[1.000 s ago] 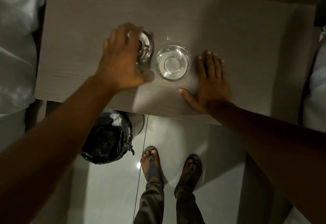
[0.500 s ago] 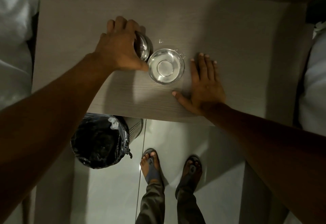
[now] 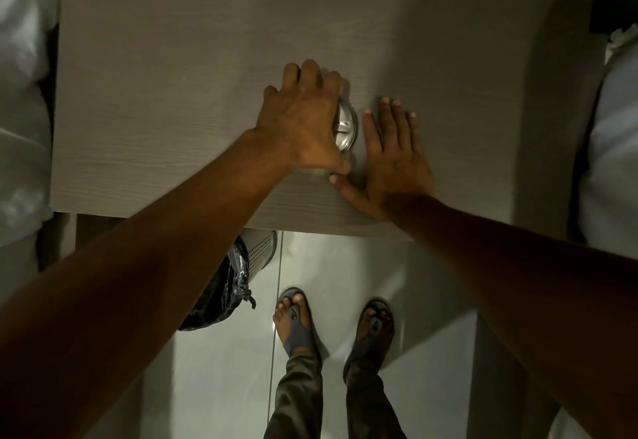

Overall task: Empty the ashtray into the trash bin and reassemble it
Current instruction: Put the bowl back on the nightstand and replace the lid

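Note:
My left hand [image 3: 303, 124] curls over the shiny metal ashtray lid [image 3: 345, 127] and holds it on the wooden table [image 3: 155, 93]. Only the lid's right edge and its centre knob show past my fingers. The glass ashtray bowl is hidden under my left hand and the lid. My right hand [image 3: 397, 159] lies flat on the table just right of the lid, fingers spread, holding nothing. The trash bin [image 3: 234, 276], a perforated metal can with a black bag, stands on the floor under the table's front edge, half hidden by my left forearm.
White bedding lies left [image 3: 20, 110] and right [image 3: 614, 162] of the table. My feet in sandals [image 3: 297, 321] stand on the pale tiled floor [image 3: 345, 266] in front of the table.
My left hand has carried the metal lid to the right, from beside the glass bowl to over it, so the bowl is now covered. My right hand has stayed flat on the table.

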The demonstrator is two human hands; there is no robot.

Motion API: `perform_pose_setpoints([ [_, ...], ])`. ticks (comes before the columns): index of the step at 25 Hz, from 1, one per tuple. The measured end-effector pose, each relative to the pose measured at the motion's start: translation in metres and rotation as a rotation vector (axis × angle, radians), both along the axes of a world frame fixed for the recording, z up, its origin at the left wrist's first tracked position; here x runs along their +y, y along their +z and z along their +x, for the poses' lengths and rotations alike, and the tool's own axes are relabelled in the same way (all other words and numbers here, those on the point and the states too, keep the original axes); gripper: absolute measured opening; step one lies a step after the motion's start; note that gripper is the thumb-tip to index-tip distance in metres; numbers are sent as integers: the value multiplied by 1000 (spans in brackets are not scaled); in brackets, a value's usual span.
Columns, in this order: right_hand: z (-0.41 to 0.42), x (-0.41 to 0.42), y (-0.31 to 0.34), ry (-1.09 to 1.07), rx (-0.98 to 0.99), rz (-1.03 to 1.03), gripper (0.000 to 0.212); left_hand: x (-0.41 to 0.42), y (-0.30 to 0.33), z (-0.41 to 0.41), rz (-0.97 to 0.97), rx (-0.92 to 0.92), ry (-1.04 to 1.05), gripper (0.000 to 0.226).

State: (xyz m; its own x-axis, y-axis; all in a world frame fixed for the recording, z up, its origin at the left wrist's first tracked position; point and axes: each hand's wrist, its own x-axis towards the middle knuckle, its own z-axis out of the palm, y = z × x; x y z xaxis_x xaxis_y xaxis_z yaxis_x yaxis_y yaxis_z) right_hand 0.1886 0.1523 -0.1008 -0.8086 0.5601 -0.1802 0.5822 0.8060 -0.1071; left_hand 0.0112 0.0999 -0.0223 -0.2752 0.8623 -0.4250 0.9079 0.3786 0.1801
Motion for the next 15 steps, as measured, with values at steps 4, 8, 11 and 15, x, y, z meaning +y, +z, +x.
perform_pose_setpoints([
  [4, 0, 0, 1, 3, -12, -7, 114, 1, -2, -2, 7, 35, -1, 116],
  [8, 0, 0, 1, 1, -19, 2, 115, -1, -3, -4, -1, 42, 4, 117],
  [11, 1, 1, 2, 5, 13, -3, 114, -2, -2, -4, 17, 36, 7, 117],
  [15, 2, -1, -4, 5, 78, -6, 112, -16, 0, -6, 74, 7, 44, 119],
])
